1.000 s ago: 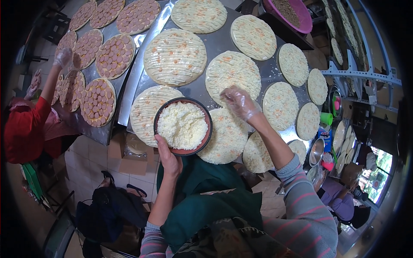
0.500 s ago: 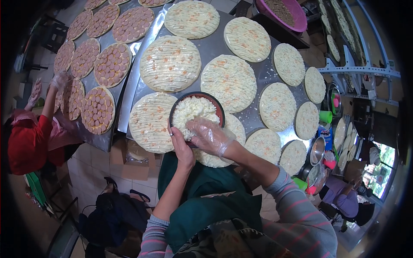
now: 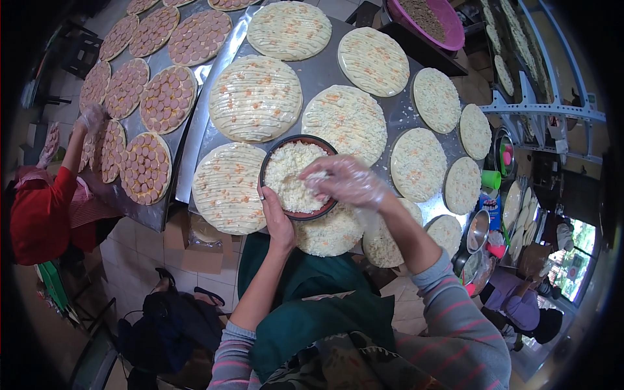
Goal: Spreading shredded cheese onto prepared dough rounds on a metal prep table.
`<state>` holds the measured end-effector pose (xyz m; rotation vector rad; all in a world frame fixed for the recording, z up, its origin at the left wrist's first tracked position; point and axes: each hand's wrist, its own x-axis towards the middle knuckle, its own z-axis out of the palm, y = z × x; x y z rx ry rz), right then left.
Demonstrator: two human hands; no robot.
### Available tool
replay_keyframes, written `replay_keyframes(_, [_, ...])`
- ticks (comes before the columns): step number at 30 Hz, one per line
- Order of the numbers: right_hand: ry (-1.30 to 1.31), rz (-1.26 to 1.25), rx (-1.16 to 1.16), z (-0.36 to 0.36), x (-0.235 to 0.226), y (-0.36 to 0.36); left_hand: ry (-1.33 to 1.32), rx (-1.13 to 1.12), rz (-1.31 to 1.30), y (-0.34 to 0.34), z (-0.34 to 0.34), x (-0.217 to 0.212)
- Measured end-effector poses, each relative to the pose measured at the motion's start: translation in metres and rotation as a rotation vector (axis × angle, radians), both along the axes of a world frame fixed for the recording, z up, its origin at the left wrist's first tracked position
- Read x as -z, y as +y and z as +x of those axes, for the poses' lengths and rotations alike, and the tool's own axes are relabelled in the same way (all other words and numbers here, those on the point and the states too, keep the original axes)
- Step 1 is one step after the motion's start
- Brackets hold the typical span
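Note:
My left hand [image 3: 279, 223] grips the near-left side of a round, dark-rimmed bowl [image 3: 307, 214] with a reddish inside. Crumbled white cheese [image 3: 284, 170] fills most of it. In a clear plastic glove, my right hand [image 3: 348, 182] hovers over the bowl's right side, fingers drawn together around some cheese crumbs. The bowl is held above the near edge of the table, over several round pizzas. One beneath it, a crumb-covered pizza [image 3: 331, 234], is partly hidden. To its left lies a pizza with piped white lines and orange bits [image 3: 227, 192].
More white-topped pizzas [image 3: 419, 162] cover the metal table [image 3: 383, 107]. On the left table are sausage-topped pizzas [image 3: 146, 169], where a person in red [image 3: 49, 211] reaches in with gloved hands. A pink basin [image 3: 452, 29] stands far right; metal bowls [image 3: 479, 231] sit near right.
My right hand has lifted out of the cheese and shifted up and right, fingers now gathered around crumbs. The bowl has moved very slightly; my left hand still holds it.

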<state>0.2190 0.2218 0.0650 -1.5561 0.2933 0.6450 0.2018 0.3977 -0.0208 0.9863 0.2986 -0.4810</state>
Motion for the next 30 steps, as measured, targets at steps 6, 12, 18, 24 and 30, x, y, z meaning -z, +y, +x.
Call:
replay_keyframes(6, [0.027, -0.182, 0.171, 0.027, -0.022, -0.071, -0.001, -0.012, 0.05, 0.003, 0.005, -0.008])
replay_keyframes(12, [-0.111, -0.863, 0.034, 0.044, 0.053, -0.128, 0.047, -0.043, -0.05, 0.02, 0.007, -0.022])
replay_keyframes(18, [-0.383, -0.846, -0.11, 0.081, 0.064, -0.115, 0.051, -0.094, 0.001, 0.039, 0.006, -0.032])
replay_keyframes(24, [-0.475, -0.882, -0.145, 0.109, 0.073, -0.1, 0.067, -0.114, 0.048, 0.048, 0.001, -0.033])
replay_keyframes(30, [-0.338, -0.902, -0.046, 0.104, 0.074, -0.141, 0.066, -0.099, 0.0, 0.049, 0.002, -0.041])
